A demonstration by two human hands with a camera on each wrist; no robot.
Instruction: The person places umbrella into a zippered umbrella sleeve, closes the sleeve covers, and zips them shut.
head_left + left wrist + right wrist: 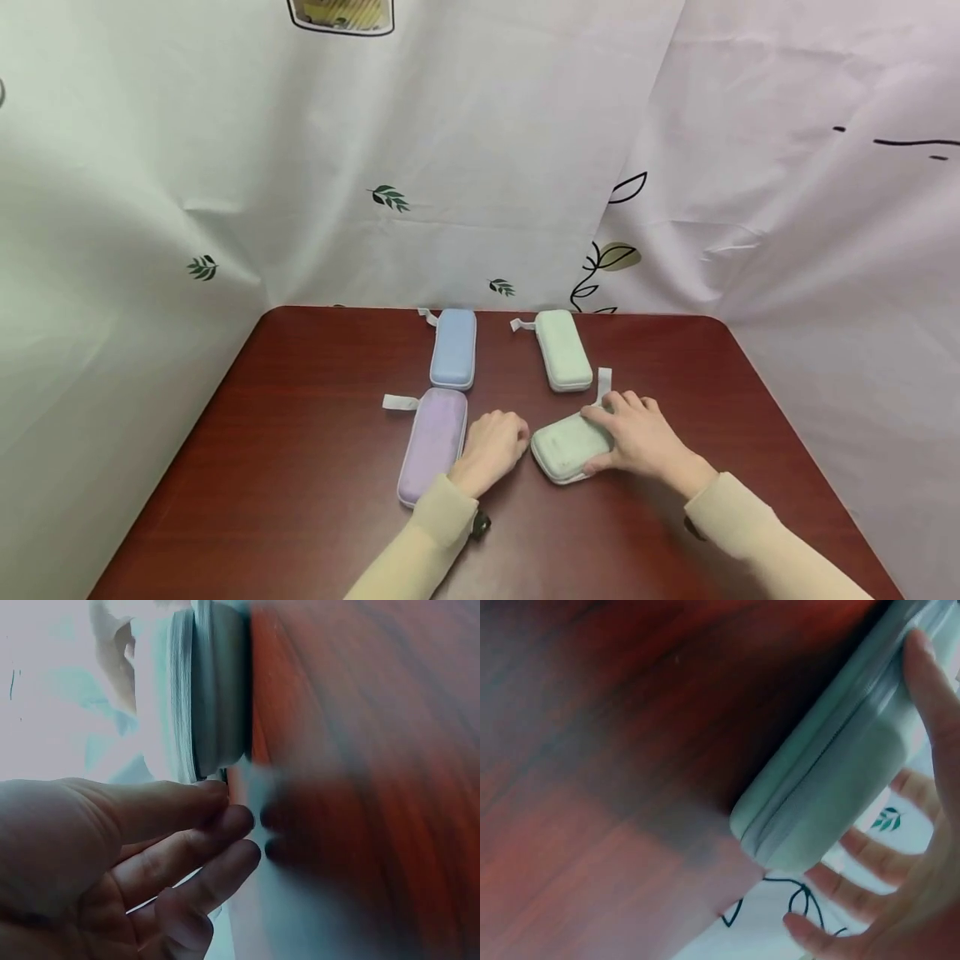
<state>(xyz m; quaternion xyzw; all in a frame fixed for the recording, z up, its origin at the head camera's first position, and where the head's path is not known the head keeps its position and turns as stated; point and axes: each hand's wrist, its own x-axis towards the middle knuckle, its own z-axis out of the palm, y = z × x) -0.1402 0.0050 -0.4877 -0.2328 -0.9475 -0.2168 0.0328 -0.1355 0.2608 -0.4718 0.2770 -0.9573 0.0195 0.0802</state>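
Observation:
A sage-green zippered case [567, 447] lies flat on the table, turned at an angle. My right hand [637, 437] grips its right part, thumb on the near side and fingers over the far side. In the right wrist view the thumb [922, 656] presses near the zipper seam of the case [840, 765]. At the case's left end is my left hand [495, 446], fingers curled. Its thumb and forefinger [214, 791] come together at the zipper's end in the left wrist view, where a small dark zipper pull is mostly hidden by the fingertips.
A purple case [435, 442] lies just left of my left hand, partly behind the sleeve. Farther back are a blue case [453, 346] and a pale green case [564, 350], each with a strap. White printed cloth [487, 150] hangs round the dark red table [285, 450].

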